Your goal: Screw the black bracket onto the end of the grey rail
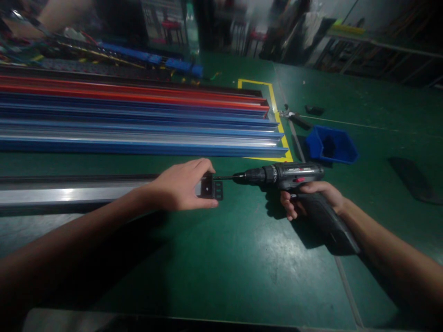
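Note:
My right hand (311, 198) is wrapped round the grip of a black cordless drill (297, 174) with a red switch. The drill lies level, and its long thin bit (224, 177) points left, with the tip at a black end bracket (207, 186). That bracket sits at the right end of a long silver and black metal profile (69, 194) on the table. My left hand (182, 184) grips this end, thumb on the near side and fingers over the far side. Whether the bit tip touches a screw cannot be made out.
Several long red and blue metal channels (145, 138) lie beyond the profile, ending near yellow tape (289, 154). A blue bin (334, 145), a plier-like tool (299, 120) and a dark flat object (415, 180) are to the right. Another person's arm (51, 18) shows at the upper left.

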A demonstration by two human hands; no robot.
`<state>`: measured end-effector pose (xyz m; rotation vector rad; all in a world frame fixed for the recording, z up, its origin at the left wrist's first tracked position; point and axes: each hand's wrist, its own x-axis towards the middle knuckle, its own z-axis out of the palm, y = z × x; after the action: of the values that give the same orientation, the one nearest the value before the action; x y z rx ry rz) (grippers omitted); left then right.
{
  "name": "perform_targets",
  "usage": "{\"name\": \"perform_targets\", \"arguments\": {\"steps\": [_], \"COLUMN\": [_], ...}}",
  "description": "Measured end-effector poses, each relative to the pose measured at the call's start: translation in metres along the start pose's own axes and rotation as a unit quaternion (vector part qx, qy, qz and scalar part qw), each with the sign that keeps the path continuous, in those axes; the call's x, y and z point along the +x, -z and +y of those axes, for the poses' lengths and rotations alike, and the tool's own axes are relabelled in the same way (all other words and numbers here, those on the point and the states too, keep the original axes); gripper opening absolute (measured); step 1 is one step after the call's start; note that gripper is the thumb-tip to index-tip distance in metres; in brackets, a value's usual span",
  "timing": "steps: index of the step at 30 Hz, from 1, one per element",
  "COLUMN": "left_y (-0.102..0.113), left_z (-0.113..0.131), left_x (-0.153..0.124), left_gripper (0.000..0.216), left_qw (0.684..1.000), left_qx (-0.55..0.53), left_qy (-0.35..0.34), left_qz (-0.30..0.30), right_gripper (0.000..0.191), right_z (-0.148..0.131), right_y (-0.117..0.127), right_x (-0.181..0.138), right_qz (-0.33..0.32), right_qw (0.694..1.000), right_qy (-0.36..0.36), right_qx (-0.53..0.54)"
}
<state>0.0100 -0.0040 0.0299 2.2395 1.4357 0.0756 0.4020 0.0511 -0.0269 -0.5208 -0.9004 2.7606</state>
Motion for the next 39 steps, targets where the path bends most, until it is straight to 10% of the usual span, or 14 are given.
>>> {"name": "perform_targets", "arguments": {"steps": [39], "left_y": [-0.0014], "left_z": [-0.0017], "left_x": [0.0015], "left_gripper": [0.071], "left_qw": [1.000], "left_qx": [0.002], "left_qy": [0.003], "left_qz": [-0.001], "right_gripper": [0.043], "right_z": [-0.0001], "right_y": [0.0006], "right_x": [-0.0001], "right_qz": [-0.012], "right_qw": [1.000], "right_qy": [-0.005], "right_qx": [0.010]}}
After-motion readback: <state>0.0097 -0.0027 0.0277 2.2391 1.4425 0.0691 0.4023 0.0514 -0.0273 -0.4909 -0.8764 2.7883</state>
